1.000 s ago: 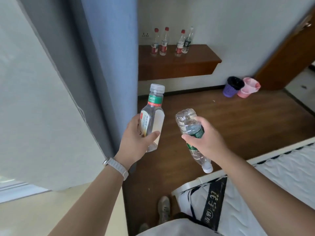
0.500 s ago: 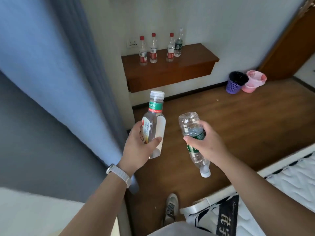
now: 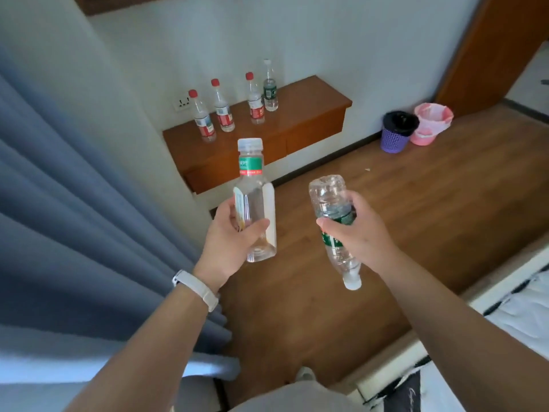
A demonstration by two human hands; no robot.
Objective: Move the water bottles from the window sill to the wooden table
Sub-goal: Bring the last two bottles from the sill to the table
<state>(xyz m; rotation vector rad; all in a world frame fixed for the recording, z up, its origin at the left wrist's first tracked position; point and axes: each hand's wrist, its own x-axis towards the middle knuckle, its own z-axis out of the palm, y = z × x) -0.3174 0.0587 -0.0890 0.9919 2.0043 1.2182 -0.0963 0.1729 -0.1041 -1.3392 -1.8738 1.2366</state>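
Observation:
My left hand (image 3: 230, 243) grips an upright clear bottle with a white cap and green neck band (image 3: 256, 200). In my right hand (image 3: 361, 233) is a crinkled clear bottle with a green label (image 3: 331, 209), held upside down with its white cap pointing at the floor. Ahead, fixed to the wall, is the wooden table (image 3: 300, 120). On it stand three red-capped bottles (image 3: 223, 107) and one taller bottle with a dark label (image 3: 269, 87). The window sill is out of view.
A blue curtain (image 3: 74, 221) hangs along the left. A purple bin (image 3: 396, 133) and a pink bin (image 3: 429, 123) stand on the wooden floor at the right. A mattress edge (image 3: 505, 316) fills the lower right, and a brown door (image 3: 487, 46) the upper right.
The view has swung right, away from the window, and closer to the wooden table. Both hands keep the same grip on their bottles.

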